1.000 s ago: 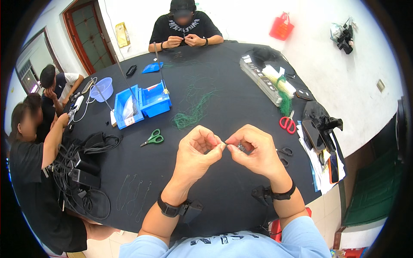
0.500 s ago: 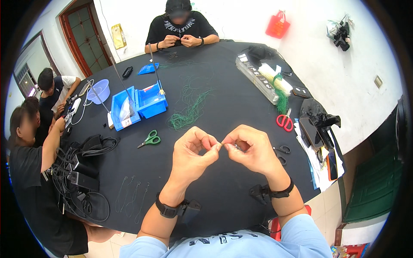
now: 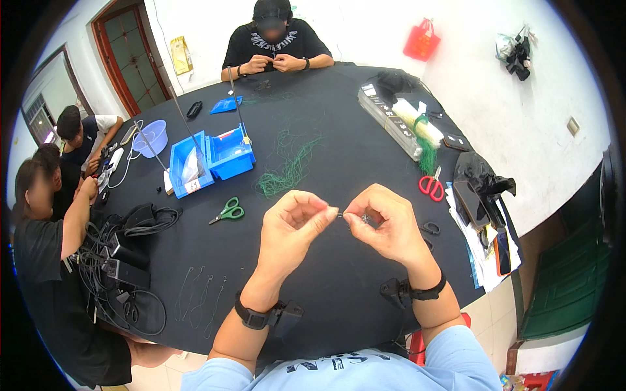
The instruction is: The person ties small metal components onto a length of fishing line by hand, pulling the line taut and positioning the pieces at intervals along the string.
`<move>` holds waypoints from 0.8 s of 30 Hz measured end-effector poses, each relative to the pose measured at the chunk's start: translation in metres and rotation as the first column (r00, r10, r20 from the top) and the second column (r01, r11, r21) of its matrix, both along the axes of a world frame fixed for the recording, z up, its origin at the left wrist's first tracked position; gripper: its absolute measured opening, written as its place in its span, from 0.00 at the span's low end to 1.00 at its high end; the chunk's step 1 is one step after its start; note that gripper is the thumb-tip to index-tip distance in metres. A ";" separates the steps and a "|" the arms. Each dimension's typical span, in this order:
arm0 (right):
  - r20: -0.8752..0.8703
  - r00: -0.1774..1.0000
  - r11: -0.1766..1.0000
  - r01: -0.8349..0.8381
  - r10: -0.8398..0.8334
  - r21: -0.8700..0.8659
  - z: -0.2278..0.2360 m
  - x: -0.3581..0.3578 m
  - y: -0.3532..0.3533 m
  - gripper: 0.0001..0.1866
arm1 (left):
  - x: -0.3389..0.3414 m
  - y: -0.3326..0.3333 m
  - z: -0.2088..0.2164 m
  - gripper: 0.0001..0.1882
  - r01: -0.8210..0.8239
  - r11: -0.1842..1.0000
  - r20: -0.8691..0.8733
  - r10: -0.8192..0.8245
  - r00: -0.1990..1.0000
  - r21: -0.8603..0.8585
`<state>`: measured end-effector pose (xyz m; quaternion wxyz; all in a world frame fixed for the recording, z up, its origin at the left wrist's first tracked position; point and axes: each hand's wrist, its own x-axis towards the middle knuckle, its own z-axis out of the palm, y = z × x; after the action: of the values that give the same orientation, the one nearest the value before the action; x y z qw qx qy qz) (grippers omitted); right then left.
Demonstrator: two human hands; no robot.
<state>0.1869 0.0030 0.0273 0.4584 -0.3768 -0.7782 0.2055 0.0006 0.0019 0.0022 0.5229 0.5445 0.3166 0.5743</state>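
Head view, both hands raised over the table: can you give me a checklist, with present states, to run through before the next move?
1. Left hand pinching, thumb against fingers: ok.
2. Right hand pinching likewise, its fingertips close to the left hand's: ok.
3. Small dark piece between the fingertips identifiable: cannot tell, too small and mostly covered.
4. Green-handled scissors lying apart from the hands: ok, on the table to the left of the left hand.
5. Green thread laid out neatly: not ok, a loose tangle beyond the hands.
6. Black scissors blades closed: cannot tell, hidden by the right hand.
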 end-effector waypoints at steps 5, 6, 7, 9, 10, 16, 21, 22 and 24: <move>0.008 0.993 0.946 0.112 -0.120 0.304 -0.010 -0.009 0.007 0.09 | 0.000 0.003 -0.004 0.12 0.123 0.949 0.073 -0.106 0.992 -0.289; 0.022 0.992 0.919 0.106 -0.124 0.379 -0.011 -0.011 0.007 0.10 | 0.001 0.002 -0.005 0.11 0.160 0.941 0.140 -0.123 0.983 -0.298; 0.022 0.992 0.919 0.104 -0.121 0.380 -0.011 -0.013 0.007 0.10 | 0.001 0.002 -0.007 0.11 0.158 0.941 0.139 -0.121 0.983 -0.298; 0.066 0.992 0.896 0.068 -0.108 0.439 -0.012 -0.015 0.006 0.10 | 0.001 0.004 -0.012 0.08 0.166 0.927 0.226 -0.092 0.970 -0.335; 0.067 0.992 0.896 0.068 -0.107 0.439 -0.012 -0.015 0.006 0.10 | 0.001 0.005 -0.013 0.08 0.165 0.927 0.226 -0.091 0.970 -0.335; 0.104 0.990 0.911 0.040 -0.091 0.410 -0.011 -0.014 0.004 0.10 | 0.002 0.004 -0.013 0.06 0.167 0.919 0.272 -0.068 0.960 -0.358; 0.103 0.991 0.976 0.067 -0.090 0.207 -0.008 -0.009 0.003 0.07 | -0.005 0.009 -0.011 0.06 0.082 0.939 0.291 0.020 0.956 -0.333; 0.103 0.991 0.977 0.067 -0.089 0.205 -0.007 -0.009 0.003 0.07 | -0.008 0.009 -0.010 0.06 0.080 0.940 0.299 0.024 0.954 -0.332; 0.089 0.994 0.995 0.059 -0.066 0.079 -0.005 -0.008 0.002 0.06 | -0.011 0.010 -0.006 0.06 0.065 0.946 0.338 0.049 0.940 -0.316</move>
<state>0.1791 0.0050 0.0220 0.4425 -0.3923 -0.7935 0.1437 -0.0102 0.0122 -0.0041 0.6542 0.3449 0.3085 0.5983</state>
